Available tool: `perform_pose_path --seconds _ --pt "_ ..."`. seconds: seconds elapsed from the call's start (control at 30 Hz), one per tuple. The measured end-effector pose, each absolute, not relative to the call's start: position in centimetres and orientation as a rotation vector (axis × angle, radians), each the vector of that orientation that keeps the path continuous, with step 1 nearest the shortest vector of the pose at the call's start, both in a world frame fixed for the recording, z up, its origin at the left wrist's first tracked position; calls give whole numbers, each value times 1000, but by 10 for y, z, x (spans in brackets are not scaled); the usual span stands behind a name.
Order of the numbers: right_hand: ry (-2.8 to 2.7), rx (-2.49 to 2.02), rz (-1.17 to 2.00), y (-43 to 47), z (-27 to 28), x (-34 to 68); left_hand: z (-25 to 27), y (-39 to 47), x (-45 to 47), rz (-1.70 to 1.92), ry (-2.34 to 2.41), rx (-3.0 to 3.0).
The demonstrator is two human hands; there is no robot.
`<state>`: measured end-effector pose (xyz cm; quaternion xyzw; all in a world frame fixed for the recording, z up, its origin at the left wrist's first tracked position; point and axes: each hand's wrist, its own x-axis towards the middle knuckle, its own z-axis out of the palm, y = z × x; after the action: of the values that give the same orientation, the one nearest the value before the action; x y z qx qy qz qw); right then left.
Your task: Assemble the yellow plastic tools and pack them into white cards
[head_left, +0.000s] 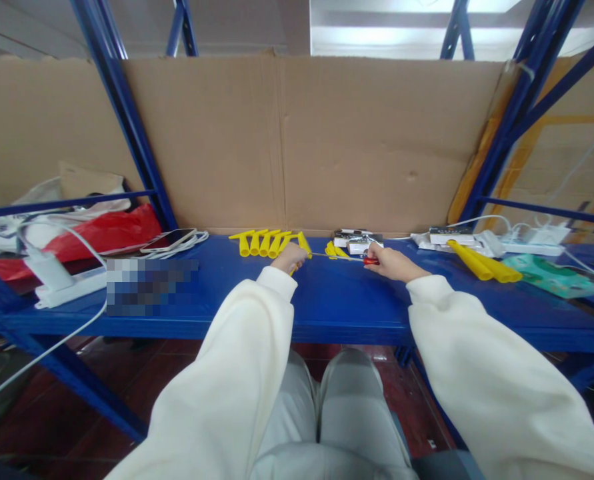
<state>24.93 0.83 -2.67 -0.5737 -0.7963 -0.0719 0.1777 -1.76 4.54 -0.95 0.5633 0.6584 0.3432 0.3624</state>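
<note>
My left hand [289, 257] is closed around a yellow plastic piece [303, 244], part of it hidden by my fingers. A screwdriver [371, 261] with a red handle is gripped in my right hand [395, 264]. Its thin shaft points left, the tip at or close to the yellow piece; contact is too small to make out. Several yellow cone-shaped pieces [263, 245] stand in a row left of my left hand. Smaller yellow parts [335, 251] lie between my hands, behind the shaft. Beyond my right hand sit small black-and-white boxes [361, 241].
A cardboard sheet [347, 147] closes off the back of the blue shelf [337, 297]. At right are yellow cones [481, 263], a green packet [551, 275] and a power strip [531, 248]. At left lie a phone [169, 241], a white cable and a red bag [111, 233].
</note>
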Motion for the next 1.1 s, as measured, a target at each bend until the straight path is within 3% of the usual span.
perform_pose_path --seconds 0.17,0.47,1.1 --pt "-2265 -1623 -230 4 -23 248 -10 45 -17 897 1687 1448" --pt "-2241 -1541 -2 6 -24 249 -10 45 -16 902 1687 1451" --pt "-2222 -1603 -132 6 -26 248 -8 44 -15 838 1779 1525"
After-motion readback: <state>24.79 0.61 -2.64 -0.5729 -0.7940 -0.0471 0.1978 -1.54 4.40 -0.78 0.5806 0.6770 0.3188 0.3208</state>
